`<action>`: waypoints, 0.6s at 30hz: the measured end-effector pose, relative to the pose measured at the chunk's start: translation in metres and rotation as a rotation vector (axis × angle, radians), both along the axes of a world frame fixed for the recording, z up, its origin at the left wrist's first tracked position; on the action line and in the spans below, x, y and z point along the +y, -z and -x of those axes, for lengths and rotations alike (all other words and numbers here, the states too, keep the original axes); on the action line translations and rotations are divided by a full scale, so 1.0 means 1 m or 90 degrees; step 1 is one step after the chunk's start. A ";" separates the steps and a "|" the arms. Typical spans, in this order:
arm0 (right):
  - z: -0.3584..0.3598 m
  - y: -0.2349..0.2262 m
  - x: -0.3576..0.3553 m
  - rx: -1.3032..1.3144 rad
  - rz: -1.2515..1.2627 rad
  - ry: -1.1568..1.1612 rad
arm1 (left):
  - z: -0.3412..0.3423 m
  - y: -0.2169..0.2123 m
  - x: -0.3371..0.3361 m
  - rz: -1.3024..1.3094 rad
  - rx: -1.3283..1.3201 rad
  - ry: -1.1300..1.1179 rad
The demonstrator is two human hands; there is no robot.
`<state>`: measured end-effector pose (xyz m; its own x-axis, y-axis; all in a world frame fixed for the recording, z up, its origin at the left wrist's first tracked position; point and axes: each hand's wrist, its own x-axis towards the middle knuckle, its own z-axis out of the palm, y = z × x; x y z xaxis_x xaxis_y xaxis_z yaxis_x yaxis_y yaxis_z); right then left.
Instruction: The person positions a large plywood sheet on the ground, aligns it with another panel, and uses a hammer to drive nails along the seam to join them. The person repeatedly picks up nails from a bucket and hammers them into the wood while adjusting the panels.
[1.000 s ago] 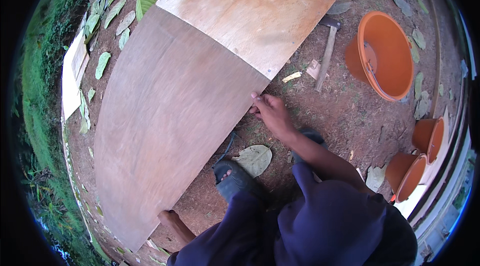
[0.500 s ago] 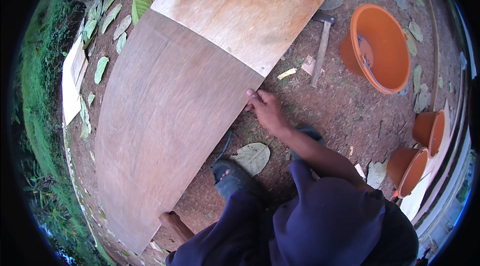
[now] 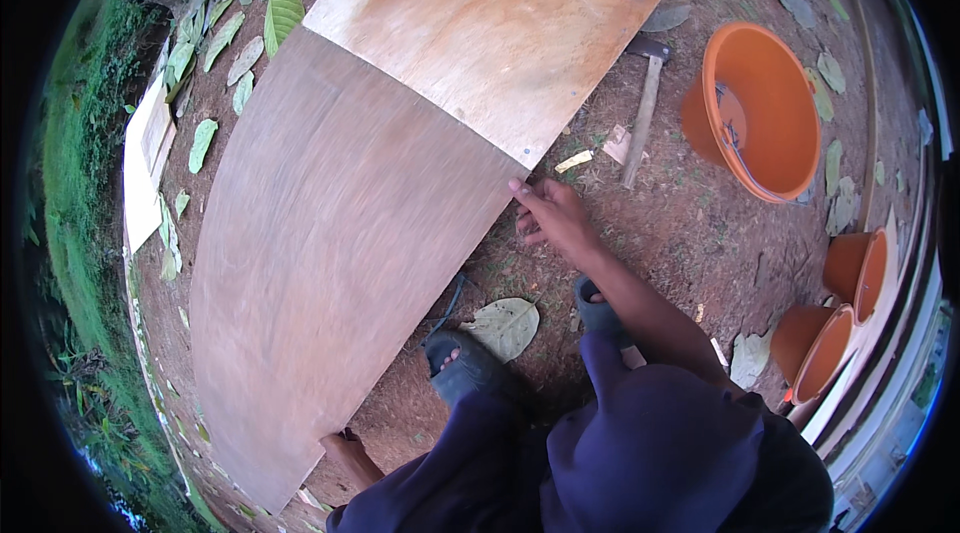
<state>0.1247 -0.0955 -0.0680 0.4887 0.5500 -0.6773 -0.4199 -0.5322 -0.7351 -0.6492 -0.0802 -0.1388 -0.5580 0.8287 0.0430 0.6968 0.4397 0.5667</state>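
Note:
A brown plywood sheet (image 3: 330, 223) lies slantwise before me, its far end meeting a lighter plywood panel (image 3: 480, 23) at a straight seam. At the sheet's near right edge, my left hand (image 3: 342, 448) is closed on it, with its fingers partly hidden. My right hand (image 3: 556, 221) is by the corner at the seam. Its thumb tip touches the sheet's edge, while the loosely bent fingers show beside the wood, apart from it. Small nail heads dot the lighter panel near that corner.
A hammer (image 3: 645, 113) lies right of the panel, near an orange bucket (image 3: 705, 98) holding what look like nails. Two smaller orange buckets (image 3: 800, 338) stand at the right. My sandalled feet (image 3: 465, 363) are close to the sheet. Fallen leaves (image 3: 505, 328) and wood scraps litter the soil.
My right hand has loosened and shifted slightly right along the edge, its fingers now showing beside the sheet. My left hand stays at the near edge. The view has shifted slightly.

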 end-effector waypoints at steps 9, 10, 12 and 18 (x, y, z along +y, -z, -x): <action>-0.014 -0.002 0.001 -0.038 0.037 -0.117 | -0.438 -0.145 0.060 -0.175 -0.043 0.240; -0.012 -0.002 0.004 -0.060 0.040 -0.122 | -0.496 -0.148 0.066 -0.157 -0.116 0.353; -0.011 -0.003 0.006 -0.078 0.042 -0.130 | -0.559 -0.128 0.086 -0.147 -0.112 0.701; -0.040 0.002 -0.044 -0.268 -0.053 -0.035 | -0.648 -0.109 0.131 -0.117 0.000 1.035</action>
<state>0.1652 -0.1399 -0.0701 0.6818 0.6265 -0.3777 -0.0471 -0.4775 -0.8773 -0.0009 0.0506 -0.0296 0.8456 0.4941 0.2020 0.3320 -0.7831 0.5259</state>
